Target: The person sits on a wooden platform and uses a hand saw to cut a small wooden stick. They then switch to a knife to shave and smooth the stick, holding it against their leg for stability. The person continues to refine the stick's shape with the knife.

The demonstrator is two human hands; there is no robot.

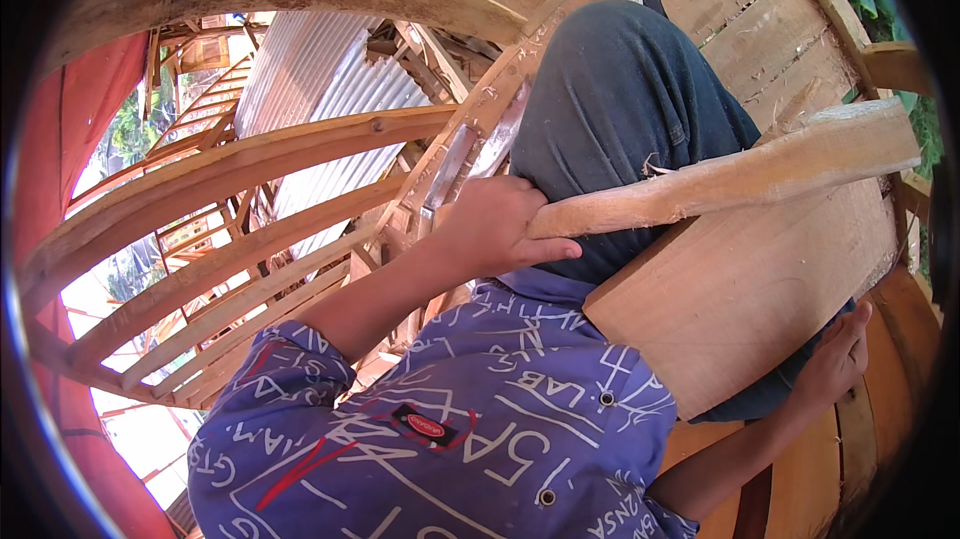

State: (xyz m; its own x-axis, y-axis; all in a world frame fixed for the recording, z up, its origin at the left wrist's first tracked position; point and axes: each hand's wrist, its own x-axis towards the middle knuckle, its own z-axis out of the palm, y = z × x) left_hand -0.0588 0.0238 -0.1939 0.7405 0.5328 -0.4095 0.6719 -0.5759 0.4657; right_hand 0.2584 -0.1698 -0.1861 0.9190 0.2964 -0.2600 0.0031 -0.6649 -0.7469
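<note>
My left hand point(492, 229) is closed around the narrow end of a long, rough-hewn wooden stick point(720, 184), its thumb lying along the near side. The stick slants up to the right across my bent knee and widens toward its far end. Under it, a smooth flat wooden board point(745, 309) rests across my lap. My right hand point(842, 359) is beside the board's lower right edge, next to my other leg. Its fingers point upward and seem to hold nothing.
Curved wooden ribs point(230, 164) rise at the left. Planks point(760, 34) strewn with shavings lie beyond my knee. A metal-looking strip point(452, 164) sits on the beam near my left hand. Corrugated sheets point(330, 104) and a red cloth point(85, 129) show behind.
</note>
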